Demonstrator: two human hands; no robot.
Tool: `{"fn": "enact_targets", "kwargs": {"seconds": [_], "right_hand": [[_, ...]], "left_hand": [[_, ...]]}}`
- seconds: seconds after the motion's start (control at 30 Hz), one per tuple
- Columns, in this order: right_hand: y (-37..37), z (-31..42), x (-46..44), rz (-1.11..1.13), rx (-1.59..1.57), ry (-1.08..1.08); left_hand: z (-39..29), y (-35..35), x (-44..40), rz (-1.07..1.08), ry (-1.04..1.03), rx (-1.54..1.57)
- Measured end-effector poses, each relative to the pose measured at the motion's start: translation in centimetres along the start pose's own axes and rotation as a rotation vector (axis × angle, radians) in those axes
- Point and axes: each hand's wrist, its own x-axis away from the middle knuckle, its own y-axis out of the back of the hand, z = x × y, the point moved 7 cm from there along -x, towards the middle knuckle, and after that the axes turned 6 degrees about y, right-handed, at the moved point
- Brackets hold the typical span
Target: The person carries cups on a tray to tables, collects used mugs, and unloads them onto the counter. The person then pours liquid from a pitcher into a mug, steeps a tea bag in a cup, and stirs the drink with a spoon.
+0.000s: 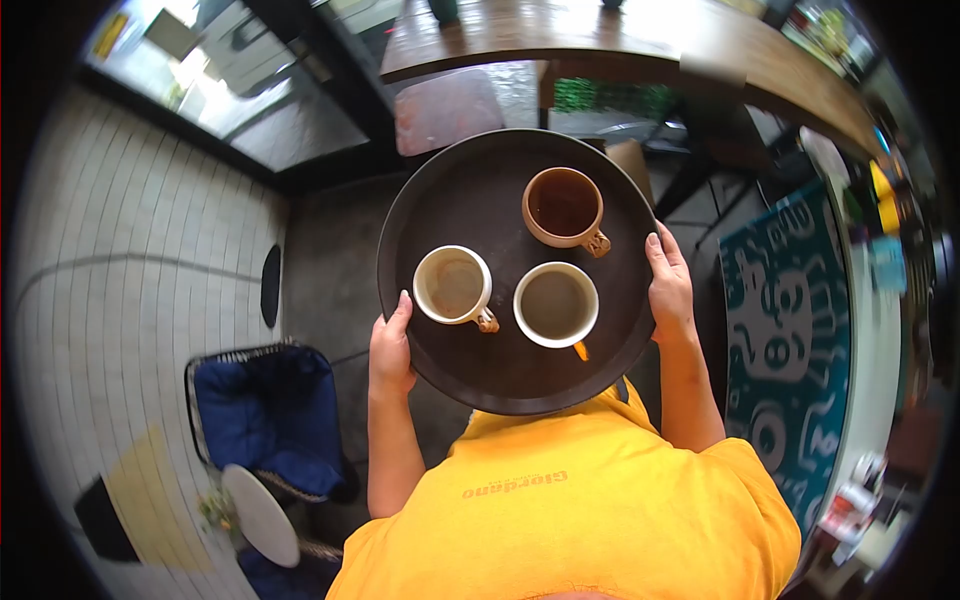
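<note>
A round dark brown tray [460, 200] is held level in front of my body. My left hand [391, 347] grips its left rim, thumb on top and fingers underneath. On the opposite rim my right hand [670, 283] holds on the same way. Three cups stand on the tray: a brown cup [563, 206] with dark liquid at the upper right, a white cup [452, 284] with a brownish inside at the left, and another white cup [556, 305] with greyish-brown contents nearer me. The fingers under the tray are hidden.
A long wooden counter [560, 35] with stools [700, 150] runs across the far side. A blue cushioned chair [265, 410] and small round table [260, 515] stand at the left by a white wall [140, 250]. At the right is a service counter [870, 400] with a teal patterned front [785, 350].
</note>
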Motion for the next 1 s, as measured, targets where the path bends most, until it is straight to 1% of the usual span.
{"fn": "enact_targets", "kwargs": {"seconds": [0.03, 0.1, 0.17, 0.23, 0.3, 0.33, 0.5, 0.57, 0.7, 0.77, 0.8, 0.93, 1.0], "right_hand": [[1.4, 0.4, 1.8, -0.053, -0.01, 0.019], [3.3, 1.0, 5.9, -0.166, -0.018, 0.029], [7.1, 1.6, 9.4, -0.271, -0.028, 0.07], [10.3, 2.7, 13.4, -0.391, 0.015, 0.109], [13.3, 3.8, 17.4, -0.5, -0.014, 0.152], [13.2, 4.3, 19.6, -0.536, -0.005, 0.184], [20.9, 6.9, 30.5, -0.782, 0.007, 0.361], [22.7, 7.0, 34.1, -0.89, 0.01, 0.415], [27.3, 9.4, 43.8, -1.096, 0.023, 0.534], [30.0, 10.9, 48.5, -1.19, 0.029, 0.566], [31.0, 11.6, 50.3, -1.24, 0.048, 0.563], [37.3, 13.3, 61.3, -1.402, 0.045, 0.616], [39.4, 15.0, 67.0, -1.526, 0.126, 0.631]], "left_hand": [[0.7, -0.3, -0.2, 0.039, 0.026, -0.033], [1.4, 0.0, -0.8, 0.058, -0.006, -0.18], [3.2, -2.4, -0.9, 0.139, 0.075, -0.263], [4.8, -5.4, -0.2, 0.224, 0.109, -0.35], [6.4, -8.7, 0.9, 0.309, 0.144, -0.415], [6.4, -9.4, 1.4, 0.346, 0.156, -0.449], [12.0, -18.6, 6.3, 0.563, 0.183, -0.594], [13.7, -21.2, 7.5, 0.639, 0.256, -0.63], [20.6, -27.4, 12.5, 0.778, 0.296, -0.748], [25.2, -30.8, 15.7, 0.864, 0.355, -0.799], [26.6, -32.8, 17.7, 0.925, 0.371, -0.81], [36.7, -37.8, 26.3, 1.079, 0.435, -0.889], [41.5, -40.0, 31.0, 1.164, 0.443, -0.893]]}}
